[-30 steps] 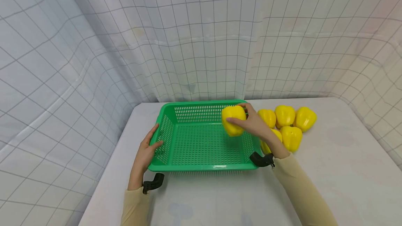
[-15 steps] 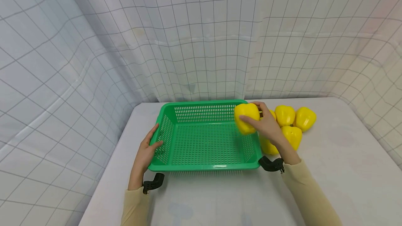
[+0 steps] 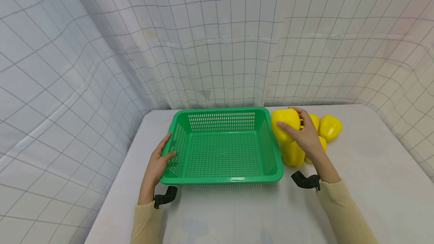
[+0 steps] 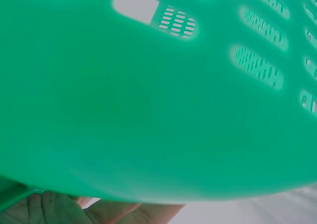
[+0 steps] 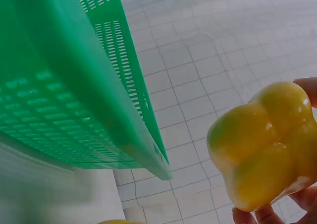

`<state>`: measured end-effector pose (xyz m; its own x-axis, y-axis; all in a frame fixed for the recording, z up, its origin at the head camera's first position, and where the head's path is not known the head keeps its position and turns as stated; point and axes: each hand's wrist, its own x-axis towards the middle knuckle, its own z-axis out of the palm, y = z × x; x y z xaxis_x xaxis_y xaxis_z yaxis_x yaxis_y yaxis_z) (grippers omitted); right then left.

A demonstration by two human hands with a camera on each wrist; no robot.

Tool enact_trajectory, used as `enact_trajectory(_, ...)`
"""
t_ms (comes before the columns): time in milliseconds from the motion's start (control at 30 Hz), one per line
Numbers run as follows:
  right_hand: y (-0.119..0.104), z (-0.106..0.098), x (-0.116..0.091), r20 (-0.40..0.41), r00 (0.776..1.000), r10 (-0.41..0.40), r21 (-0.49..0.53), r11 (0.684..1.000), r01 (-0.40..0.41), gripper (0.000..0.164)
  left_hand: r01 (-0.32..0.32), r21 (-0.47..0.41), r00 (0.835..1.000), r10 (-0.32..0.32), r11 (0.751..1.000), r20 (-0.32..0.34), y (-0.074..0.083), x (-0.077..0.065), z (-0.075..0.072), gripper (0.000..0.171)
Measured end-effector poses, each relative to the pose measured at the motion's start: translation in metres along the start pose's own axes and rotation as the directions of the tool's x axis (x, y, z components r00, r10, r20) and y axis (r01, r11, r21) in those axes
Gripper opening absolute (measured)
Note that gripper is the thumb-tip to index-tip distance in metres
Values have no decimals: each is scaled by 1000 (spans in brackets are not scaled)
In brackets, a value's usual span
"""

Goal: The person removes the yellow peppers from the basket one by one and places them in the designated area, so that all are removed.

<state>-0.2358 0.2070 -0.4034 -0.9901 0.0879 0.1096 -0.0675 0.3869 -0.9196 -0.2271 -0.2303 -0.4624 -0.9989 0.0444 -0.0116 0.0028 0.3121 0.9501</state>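
Note:
In the head view my right hand (image 3: 306, 134) grips a yellow bell pepper (image 3: 285, 121), thumb in front and fingers behind. It is held up beside the basket's right rim, overlapping the peppers behind it. The right wrist view shows the lobed end of this bell pepper (image 5: 262, 149), to the right of the basket wall. My left hand (image 3: 158, 163) holds the left rim of the green plastic basket (image 3: 220, 180), thumb over the inner side and fingers along the outside. Green basket wall (image 4: 148, 110) fills most of the left wrist view, with part of the hand below.
Several more yellow bell peppers, such as the rightmost pepper (image 3: 330, 128) and the front pepper (image 3: 292, 154), lie right of the basket on a white table (image 3: 373, 183). Grid-patterned curtains (image 3: 220, 48) hang behind and at both sides.
My right hand has carried the held bell pepper rightward, from over the basket to beyond its right rim. My left hand and the basket have stayed in place.

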Motion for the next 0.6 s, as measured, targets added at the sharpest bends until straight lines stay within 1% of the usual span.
enact_trajectory(233,11,-14,-4,-74,997,20,48,999,-17,71,-5,0,1000,5,1000,3,1,0,0,63)
enact_trajectory(467,19,-32,-10,-128,991,34,114,993,-19,67,-6,-6,1000,6,1000,1,0,0,0,63)
enact_trajectory(600,25,-41,-13,-181,983,40,115,993,-19,64,-2,-4,1000,2,1000,-3,0,0,0,63)
